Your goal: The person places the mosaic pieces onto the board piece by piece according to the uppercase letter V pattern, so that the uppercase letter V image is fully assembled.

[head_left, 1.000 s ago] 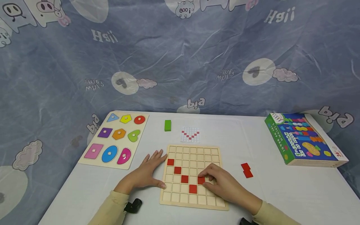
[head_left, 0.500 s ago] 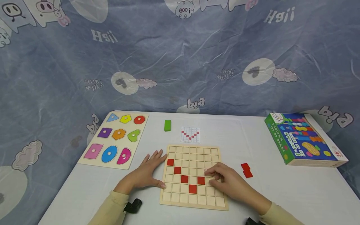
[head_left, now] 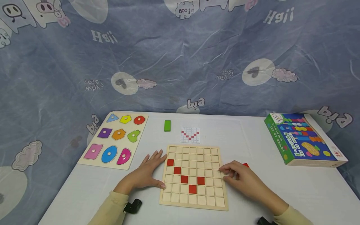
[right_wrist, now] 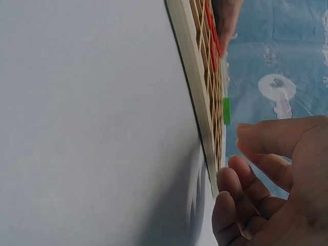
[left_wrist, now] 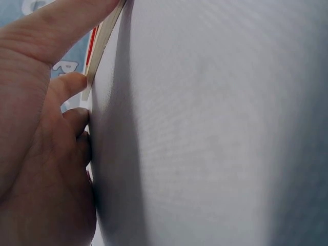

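A wooden grid board (head_left: 211,200) lies on the white table, with several red square tiles (head_left: 192,189) set in its cells along a slanting, V-like line. My left hand (head_left: 146,172) is spread beside it, thumb and fingertips touching the left edge. Over the board's right edge hovers my right hand (head_left: 244,179), its fingers loosely bent and nothing between them; the right wrist view also shows a gap between thumb and fingers. Loose red tiles (head_left: 246,164) lie beyond that hand, mostly hidden by it.
Behind the board lie a pattern card (head_left: 190,135) with a red V and a green block (head_left: 167,125). A shape puzzle board (head_left: 115,142) is at the left. On the right stands a colourful box (head_left: 306,137). A patterned cloth (head_left: 180,62) hangs behind the table.
My right hand has drawn back rightward from the red tile at the board's right-centre, leaving it in its cell, and now covers most of the loose tiles. The left hand stays put.
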### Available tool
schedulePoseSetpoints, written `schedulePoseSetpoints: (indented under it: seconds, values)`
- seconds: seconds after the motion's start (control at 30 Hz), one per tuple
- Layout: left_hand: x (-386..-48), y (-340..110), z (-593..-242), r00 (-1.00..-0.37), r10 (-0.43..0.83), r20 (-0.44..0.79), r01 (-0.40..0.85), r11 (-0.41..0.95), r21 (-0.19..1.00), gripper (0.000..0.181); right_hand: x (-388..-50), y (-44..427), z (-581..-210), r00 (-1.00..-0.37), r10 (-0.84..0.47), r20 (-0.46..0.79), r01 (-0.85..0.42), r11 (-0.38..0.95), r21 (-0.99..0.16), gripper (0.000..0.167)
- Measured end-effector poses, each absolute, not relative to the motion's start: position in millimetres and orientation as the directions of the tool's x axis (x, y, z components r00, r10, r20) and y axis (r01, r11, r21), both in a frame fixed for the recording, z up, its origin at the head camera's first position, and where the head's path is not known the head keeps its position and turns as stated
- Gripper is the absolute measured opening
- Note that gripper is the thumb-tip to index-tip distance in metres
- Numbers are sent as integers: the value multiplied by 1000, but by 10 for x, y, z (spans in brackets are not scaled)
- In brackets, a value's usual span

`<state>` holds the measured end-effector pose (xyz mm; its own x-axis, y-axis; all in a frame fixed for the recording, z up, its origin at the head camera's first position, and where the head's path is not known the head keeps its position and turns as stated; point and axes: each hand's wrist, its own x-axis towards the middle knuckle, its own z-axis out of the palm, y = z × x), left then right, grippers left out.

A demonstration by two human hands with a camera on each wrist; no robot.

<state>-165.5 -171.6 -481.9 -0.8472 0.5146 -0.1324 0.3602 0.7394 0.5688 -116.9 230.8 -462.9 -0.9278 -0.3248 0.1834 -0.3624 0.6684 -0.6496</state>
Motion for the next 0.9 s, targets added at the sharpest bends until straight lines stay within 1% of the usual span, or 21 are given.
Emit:
schedulePoseSetpoints:
  seconds: [0.1, 0.47, 0.77, 0.9]
  values:
    - [-1653, -1719, -4819, -846, 516, -132, 361, 738, 570, 121, -1167, 2392, -4624, -930, -314, 193, -363, 688, -628, 28]
    - [-1651, -1721, -4814, -842, 524, -128, 369, 733, 572, 120, -1179, 2758, -4582, -954, -254, 159, -299, 776, -555, 28]
    - [-1651, -1713, -4807, -845, 517, -134, 360, 737, 572, 120, -1172, 2985, -4574, -976, -203, 78, -213, 818, -534, 34]
    - [-1651, -1714, -4813, -846, 517, -132, 361, 737, 571, 119, -1167, 3035, -4585, -981, -188, 53, -188, 835, -517, 33]
